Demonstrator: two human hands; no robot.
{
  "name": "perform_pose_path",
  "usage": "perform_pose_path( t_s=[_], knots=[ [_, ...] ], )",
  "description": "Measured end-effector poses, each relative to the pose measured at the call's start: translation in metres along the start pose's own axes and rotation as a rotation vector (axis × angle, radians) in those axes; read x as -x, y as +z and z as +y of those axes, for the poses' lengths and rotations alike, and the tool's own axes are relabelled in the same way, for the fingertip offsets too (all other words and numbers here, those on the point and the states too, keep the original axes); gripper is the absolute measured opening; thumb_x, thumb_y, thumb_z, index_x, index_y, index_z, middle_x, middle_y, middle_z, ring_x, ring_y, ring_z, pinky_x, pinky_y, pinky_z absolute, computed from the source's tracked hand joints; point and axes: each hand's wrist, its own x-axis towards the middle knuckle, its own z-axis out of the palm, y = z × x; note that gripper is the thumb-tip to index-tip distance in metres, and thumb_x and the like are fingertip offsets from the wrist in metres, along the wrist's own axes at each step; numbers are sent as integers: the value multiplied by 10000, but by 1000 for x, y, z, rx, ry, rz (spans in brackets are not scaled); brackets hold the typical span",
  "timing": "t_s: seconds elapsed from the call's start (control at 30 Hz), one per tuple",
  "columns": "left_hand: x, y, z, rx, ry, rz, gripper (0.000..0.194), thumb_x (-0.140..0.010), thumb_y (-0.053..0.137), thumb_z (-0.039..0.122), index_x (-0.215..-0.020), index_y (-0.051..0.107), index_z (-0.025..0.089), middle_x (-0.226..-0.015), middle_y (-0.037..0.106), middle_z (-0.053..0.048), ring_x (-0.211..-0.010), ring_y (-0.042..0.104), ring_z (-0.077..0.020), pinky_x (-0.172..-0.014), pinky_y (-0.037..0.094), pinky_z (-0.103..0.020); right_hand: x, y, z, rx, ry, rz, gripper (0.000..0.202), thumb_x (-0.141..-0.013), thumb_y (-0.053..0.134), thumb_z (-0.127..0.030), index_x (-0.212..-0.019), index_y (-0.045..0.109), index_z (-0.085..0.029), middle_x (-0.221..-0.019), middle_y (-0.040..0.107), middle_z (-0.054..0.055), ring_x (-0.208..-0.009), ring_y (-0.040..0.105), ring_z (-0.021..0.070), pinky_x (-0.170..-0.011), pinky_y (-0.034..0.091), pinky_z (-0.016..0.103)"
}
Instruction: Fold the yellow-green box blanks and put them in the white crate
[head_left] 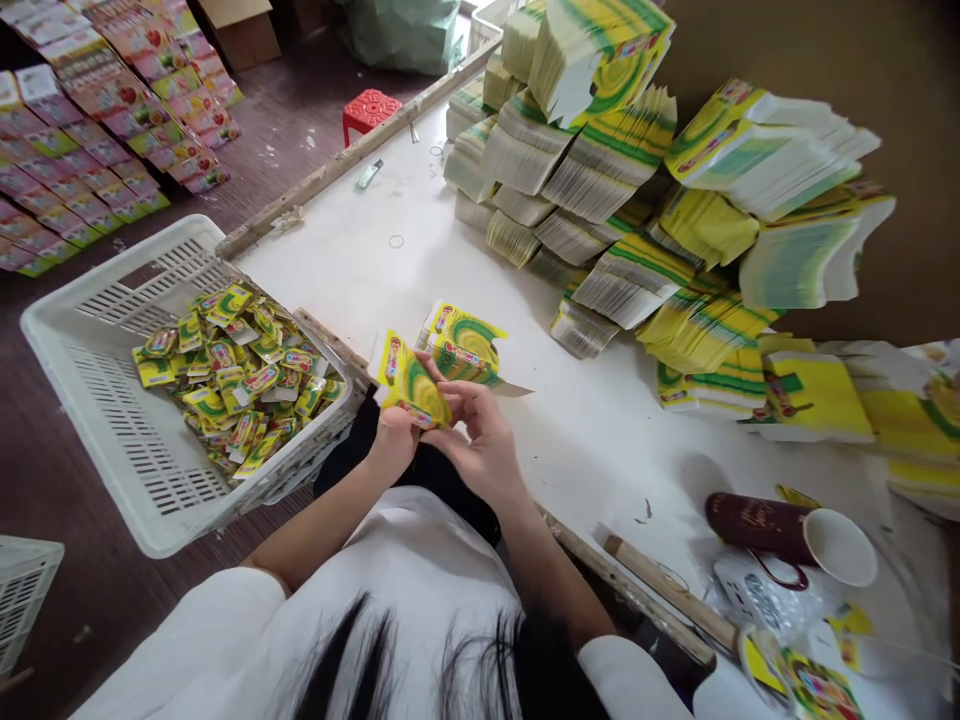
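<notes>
A yellow-green printed carton [412, 383] is held between both hands over the table's front edge. My left hand [395, 440] grips its lower left part, the thumb on the printed face. My right hand [480, 440] has its fingers bent round the carton's right side. Just behind the hands, another yellow-green box [461, 342] rests on the white table [337, 240], with a flap sticking out at its right. To the left, a white plastic basket [142, 465] holds many small yellow-green packets [240, 380].
Tall piles of flat yellow-green cartons [600, 170] cover the table's back right. At the right front lie a maroon mug [757, 525] and a wooden stick [675, 595]. A red stool [369, 112] and stacked pink boxes [120, 90] stand beyond the table.
</notes>
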Motion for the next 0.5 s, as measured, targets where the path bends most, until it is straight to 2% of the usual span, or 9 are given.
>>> perform_pose_path(
  t_s=[0.03,0.1,0.17,0.23,0.33,0.43,0.5],
  knots=[
    [2,-3,-1,17,-9,-29,892,-621,351,988,-1057,601,251,-928,668,-81,-1005,656,-266,-787,597,-412,-1,-4,1,-6,9,37,366,-847,735,-357,-1166,588,-258,-960,683,23,-821,642,165,-743,549,306],
    [6,-8,-1,74,-12,-49,716,-650,616,840,-1076,610,264,-897,675,-55,-954,667,-249,-802,589,-406,-2,-11,0,33,13,99,172,-903,664,-316,-1063,648,-255,-910,699,17,-798,658,162,-737,553,308],
    [9,-10,-2,103,8,-37,655,-625,746,729,-1068,609,267,-871,662,-32,-876,666,-223,-798,576,-391,-3,-16,-2,83,11,109,119,-952,586,-312,-999,675,-248,-903,712,24,-787,669,159,-738,558,309],
    [9,-8,-5,135,63,58,670,-573,788,713,-1027,604,256,-849,634,-12,-783,642,-185,-746,559,-348,-2,-14,-5,66,16,21,178,-940,606,-364,-1054,668,-243,-944,717,37,-790,670,160,-736,563,307],
    [5,-5,-10,158,122,247,615,-573,795,700,-928,583,245,-753,566,37,-633,551,-106,-625,495,-256,0,-2,-5,-86,44,-108,401,-847,720,-437,-1180,608,-243,-973,706,35,-816,662,158,-753,571,295],
    [0,-5,-11,161,132,301,660,-478,831,714,-853,581,231,-672,541,61,-566,492,-85,-550,444,-224,0,7,-2,-238,101,-34,342,-840,728,-417,-1110,611,-242,-936,708,18,-831,671,150,-776,575,285],
    [-1,-5,-11,135,111,271,637,-514,813,720,-862,622,222,-704,614,34,-611,545,-110,-580,474,-237,-2,7,2,-277,146,66,285,-824,737,-422,-1011,633,-234,-901,717,19,-805,677,156,-763,581,295]
  ],
)
